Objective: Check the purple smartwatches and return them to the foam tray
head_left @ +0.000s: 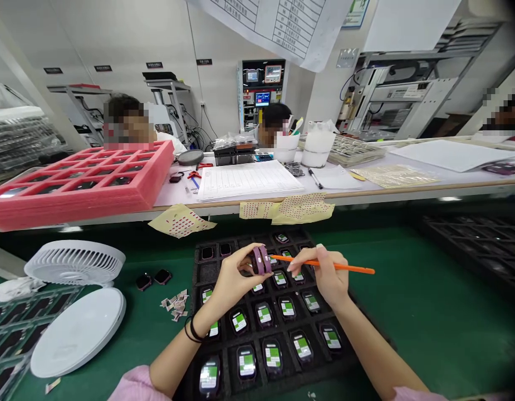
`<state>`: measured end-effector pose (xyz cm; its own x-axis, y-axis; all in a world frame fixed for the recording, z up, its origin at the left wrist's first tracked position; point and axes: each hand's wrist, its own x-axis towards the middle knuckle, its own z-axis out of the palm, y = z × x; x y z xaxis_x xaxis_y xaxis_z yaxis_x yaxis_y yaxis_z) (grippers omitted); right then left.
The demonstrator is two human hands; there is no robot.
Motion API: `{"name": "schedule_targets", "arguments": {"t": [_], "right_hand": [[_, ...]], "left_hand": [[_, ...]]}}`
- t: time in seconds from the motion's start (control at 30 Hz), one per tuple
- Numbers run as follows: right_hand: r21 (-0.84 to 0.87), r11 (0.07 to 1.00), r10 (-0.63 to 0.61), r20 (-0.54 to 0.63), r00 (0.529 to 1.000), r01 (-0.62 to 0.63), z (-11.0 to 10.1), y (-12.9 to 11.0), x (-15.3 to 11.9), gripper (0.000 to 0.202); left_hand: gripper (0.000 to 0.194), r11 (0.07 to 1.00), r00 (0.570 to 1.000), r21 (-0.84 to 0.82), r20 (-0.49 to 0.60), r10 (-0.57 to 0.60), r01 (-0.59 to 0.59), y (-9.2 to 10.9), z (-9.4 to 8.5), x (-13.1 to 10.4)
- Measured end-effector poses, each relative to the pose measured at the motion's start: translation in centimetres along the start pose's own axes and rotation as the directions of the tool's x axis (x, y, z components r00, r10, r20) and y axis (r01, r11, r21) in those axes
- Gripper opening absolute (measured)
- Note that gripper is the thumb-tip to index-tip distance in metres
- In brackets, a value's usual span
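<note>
Two purple watch cases (pixel 261 260) are pinched side by side between the thumb and fingers of my left hand (pixel 234 281), over a black foam tray (pixel 232 356). My right hand (pixel 330 278) grips a thin orange stick (pixel 355 269), whose left tip is at the edge of the cases. Below both hands, the tray holds rows of watches with green and white screens, such as one at the front (pixel 273 356). Two dark-screened watches sit in its back left compartments. A black band circles my left wrist.
On the green bench lie a white fan (pixel 75 262), its round base (pixel 79 331), two loose watches and a pile of small pieces (pixel 176 304). A raised shelf (pixel 224 209) carries a pink foam tray (pixel 79 195) and papers. Other people sit behind it.
</note>
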<state>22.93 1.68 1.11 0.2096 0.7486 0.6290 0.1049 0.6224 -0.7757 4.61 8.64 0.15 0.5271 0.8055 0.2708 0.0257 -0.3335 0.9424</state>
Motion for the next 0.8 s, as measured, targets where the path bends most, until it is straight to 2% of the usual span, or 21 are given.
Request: {"name": "schedule_targets", "arguments": {"t": [0.13,0.27,0.6,0.8], "right_hand": [[-0.03,0.999,0.013,0.017,1.0,-0.012,0.42,0.09,0.05,0.049],[-0.025,1.0,0.005,-0.01,1.0,-0.006,0.29,0.18,0.0,0.05],[-0.148,0.985,-0.096,-0.021,0.995,0.092,0.51,0.13,-0.29,0.048],[-0.095,0.994,-0.054,-0.015,0.998,0.053,0.4,-0.08,-0.18,0.05]], "left_hand": [[0.048,0.98,0.99,0.144,-0.017,0.141,-0.137,-0.25,0.22,-0.2],[0.046,0.952,0.975,0.219,-0.012,0.222,-0.214,-0.3,0.27,-0.24],[0.054,0.862,0.942,0.406,-0.012,0.336,-0.302,-1.01,0.37,-0.43],[0.053,0.858,0.942,0.409,0.011,0.336,-0.31,-0.97,0.42,-0.36]]}}
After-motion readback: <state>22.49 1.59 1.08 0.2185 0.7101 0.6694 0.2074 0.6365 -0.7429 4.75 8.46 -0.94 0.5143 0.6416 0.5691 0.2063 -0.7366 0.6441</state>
